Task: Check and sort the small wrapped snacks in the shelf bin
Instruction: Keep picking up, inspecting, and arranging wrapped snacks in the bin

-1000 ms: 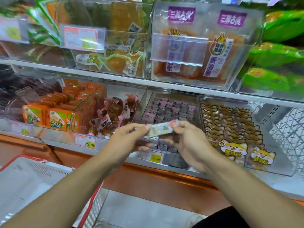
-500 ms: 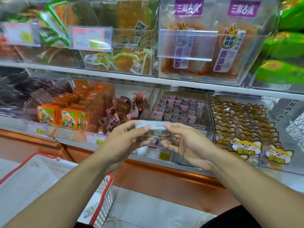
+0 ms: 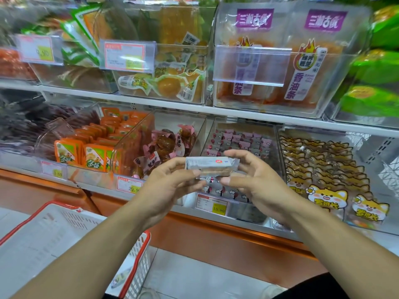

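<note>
A small silver wrapped snack with a red mark is held level in front of the lower shelf. My left hand pinches its left end between thumb and fingers. My right hand pinches its right end, fingers curled over the top. Behind them is the clear shelf bin filled with several small pink-and-grey wrapped snacks. The bin's front part is hidden by my hands.
Neighbouring clear bins hold brown twist-wrapped sweets, orange packets and cat-printed packets. An upper shelf carries larger bins with price tags. A white shopping basket with a red rim stands at lower left.
The snack has been turned from tilted with its yellow-green face showing to level with its silver side up. The view has shifted left along the shelf.
</note>
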Demonstrator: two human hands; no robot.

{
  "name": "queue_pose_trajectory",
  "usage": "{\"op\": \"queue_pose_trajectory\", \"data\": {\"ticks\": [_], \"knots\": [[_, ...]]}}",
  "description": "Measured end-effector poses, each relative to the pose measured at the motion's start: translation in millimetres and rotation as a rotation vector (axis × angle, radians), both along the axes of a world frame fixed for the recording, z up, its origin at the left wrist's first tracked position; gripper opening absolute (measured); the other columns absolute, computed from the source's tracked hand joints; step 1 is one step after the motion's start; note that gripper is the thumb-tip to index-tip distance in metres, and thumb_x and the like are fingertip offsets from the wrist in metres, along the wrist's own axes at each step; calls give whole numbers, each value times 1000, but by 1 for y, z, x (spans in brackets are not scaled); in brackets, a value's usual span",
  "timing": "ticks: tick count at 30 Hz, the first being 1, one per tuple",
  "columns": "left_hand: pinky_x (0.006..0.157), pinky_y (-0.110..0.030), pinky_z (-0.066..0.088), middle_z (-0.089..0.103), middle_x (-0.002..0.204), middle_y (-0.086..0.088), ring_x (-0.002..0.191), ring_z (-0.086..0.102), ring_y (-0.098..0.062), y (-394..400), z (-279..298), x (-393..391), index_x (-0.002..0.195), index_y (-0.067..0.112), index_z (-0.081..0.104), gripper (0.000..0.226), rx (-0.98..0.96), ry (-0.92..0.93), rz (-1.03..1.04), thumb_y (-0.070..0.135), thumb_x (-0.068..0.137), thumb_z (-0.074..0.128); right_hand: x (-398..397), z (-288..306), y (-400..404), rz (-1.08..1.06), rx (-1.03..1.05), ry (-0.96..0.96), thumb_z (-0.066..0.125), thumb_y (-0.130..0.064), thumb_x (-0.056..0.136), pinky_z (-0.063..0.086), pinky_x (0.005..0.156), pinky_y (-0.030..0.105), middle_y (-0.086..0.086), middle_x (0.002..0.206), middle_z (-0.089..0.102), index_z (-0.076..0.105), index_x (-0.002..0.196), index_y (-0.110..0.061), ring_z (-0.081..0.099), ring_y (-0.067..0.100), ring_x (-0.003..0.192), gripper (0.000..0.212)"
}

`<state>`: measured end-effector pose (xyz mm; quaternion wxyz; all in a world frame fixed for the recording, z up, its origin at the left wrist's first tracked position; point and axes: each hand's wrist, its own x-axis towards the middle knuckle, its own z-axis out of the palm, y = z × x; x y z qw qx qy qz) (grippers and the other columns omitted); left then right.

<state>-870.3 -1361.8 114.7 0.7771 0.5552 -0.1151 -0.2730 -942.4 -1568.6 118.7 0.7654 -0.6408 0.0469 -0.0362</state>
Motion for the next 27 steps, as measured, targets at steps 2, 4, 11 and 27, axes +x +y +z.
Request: {"op": "queue_pose_trajectory", "data": {"ticks": [2, 4, 11, 27], "knots": [[80, -26, 60, 73, 110, -20, 99, 74, -32, 1, -2, 0, 108, 8, 71, 33, 31, -99, 19, -9, 79, 73, 1, 2, 0, 33, 183, 72, 79, -11, 79, 59, 84, 30, 12, 118, 73, 57, 128, -14, 71, 28, 108, 54], [83, -26, 59, 74, 109, -13, 102, 73, -29, -1, -4, -2, 108, 11, 71, 40, 97, -203, 41, -16, 78, 72, 1, 4, 1, 23, 251, 160, 77, -22, 79, 61, 78, 27, 17, 113, 74, 56, 127, -8, 72, 30, 105, 54], [88, -30, 59, 73, 120, -5, 108, 72, -26, -7, -6, -1, 129, 19, 60, 65, 51, -155, -9, -10, 74, 78, 0, 4, -4, -34, 207, 160, 71, 6, 81, 61, 74, 26, 14, 110, 75, 60, 117, -2, 75, 25, 94, 39], [69, -12, 56, 68, 109, 15, 89, 70, 3, -75, -18, 2, 119, 26, 58, 40, 366, -540, 231, 10, 88, 76, 12, 9, -51, -522, -689, -18, 78, -18, 85, 47, 63, 6, -17, 84, 72, 67, 101, -31, 69, 3, 79, 23]]}}
